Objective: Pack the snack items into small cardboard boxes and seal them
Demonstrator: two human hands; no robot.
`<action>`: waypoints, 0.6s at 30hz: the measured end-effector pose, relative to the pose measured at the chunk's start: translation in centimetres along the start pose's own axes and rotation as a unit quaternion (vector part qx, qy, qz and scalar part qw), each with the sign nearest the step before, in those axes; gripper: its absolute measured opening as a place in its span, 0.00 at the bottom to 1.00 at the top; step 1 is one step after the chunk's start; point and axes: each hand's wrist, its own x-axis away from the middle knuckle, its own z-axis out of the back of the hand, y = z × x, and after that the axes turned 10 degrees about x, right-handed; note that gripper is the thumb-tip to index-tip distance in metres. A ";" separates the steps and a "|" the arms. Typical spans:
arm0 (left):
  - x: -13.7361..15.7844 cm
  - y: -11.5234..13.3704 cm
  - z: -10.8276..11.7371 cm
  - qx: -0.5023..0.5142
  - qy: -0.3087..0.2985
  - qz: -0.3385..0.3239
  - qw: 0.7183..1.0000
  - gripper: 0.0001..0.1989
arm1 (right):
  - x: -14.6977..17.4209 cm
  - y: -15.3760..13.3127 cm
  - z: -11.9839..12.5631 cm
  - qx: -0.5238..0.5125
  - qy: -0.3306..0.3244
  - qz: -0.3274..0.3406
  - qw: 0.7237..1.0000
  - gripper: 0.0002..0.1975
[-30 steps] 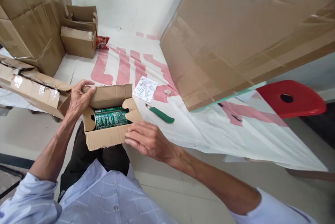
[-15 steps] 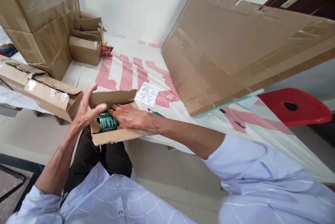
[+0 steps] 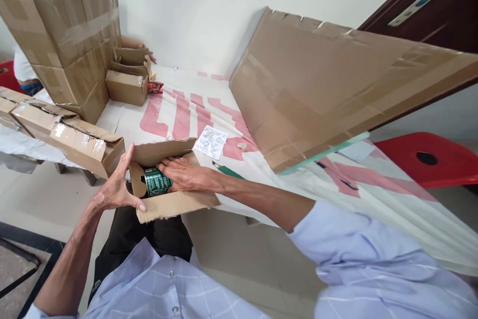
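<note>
An open cardboard box (image 3: 175,204) sits at the table's near edge, partly over my lap, with its flaps raised. My left hand (image 3: 117,187) spans its left end, thumb by the near flap and fingers along the far side. Inside lies a green printed can (image 3: 157,182) on its side. My right hand (image 3: 182,173) reaches into the box from the right and curls over the right part of the can; some fingertips are hidden. Just right of the box lie a green-handled cutter (image 3: 227,171) and a paper with handwriting (image 3: 210,142).
Closed cartons (image 3: 85,145) line the left side, with taller stacked cartons (image 3: 74,35) behind. Another person's hand (image 3: 152,57) shows beside small boxes at the back. A large cardboard-covered panel (image 3: 317,90) leans at the right, near a red stool (image 3: 418,159).
My left thumb has moved from above the can down to the box's near flap. More of the can's left side shows. The whole view has shifted, so things sit slightly lower.
</note>
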 end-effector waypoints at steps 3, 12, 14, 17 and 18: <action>0.4 -0.1 -0.3 0.025 -0.005 0.005 1.000 0.83 | 0.3 0.3 0.0 -0.003 -0.020 -0.012 1.000 0.36; -4.0 0.6 1.1 0.054 -0.024 0.002 0.998 0.80 | 2.2 2.7 0.3 -0.041 0.104 -0.072 0.991 0.38; -5.1 0.7 1.5 0.057 -0.035 0.000 0.998 0.78 | 2.2 3.3 0.4 -0.066 0.105 -0.077 0.989 0.38; -5.7 0.3 1.5 0.061 -0.057 0.002 0.997 0.77 | 1.2 3.8 0.3 -0.088 0.052 -0.093 0.990 0.40; -5.7 0.0 1.4 0.060 -0.062 0.007 0.996 0.78 | 0.7 3.9 0.3 -0.085 0.027 -0.098 0.991 0.41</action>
